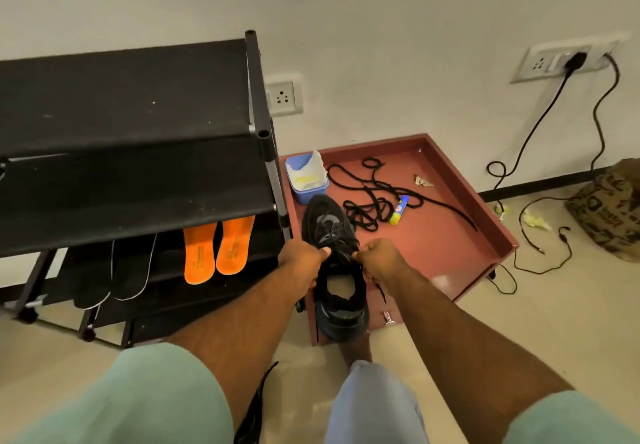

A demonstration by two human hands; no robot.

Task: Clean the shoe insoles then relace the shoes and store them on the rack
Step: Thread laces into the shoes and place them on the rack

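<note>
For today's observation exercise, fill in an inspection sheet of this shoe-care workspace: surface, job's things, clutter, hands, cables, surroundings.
Surface: red tray-like top with raised rim, on a pale floor.
Job's things: black shoe on the tray's near edge; loose black laces tangled on the tray; orange insoles and dark insoles leaning on the black shoe rack.
Clutter: blue tub, glue stick, paper scrap.
Hands: left hand and right hand each pinch lace at the shoe's eyelets.
Cables: black cables run from a wall socket across the floor.
Surroundings: white wall, patterned bag at right.
</note>
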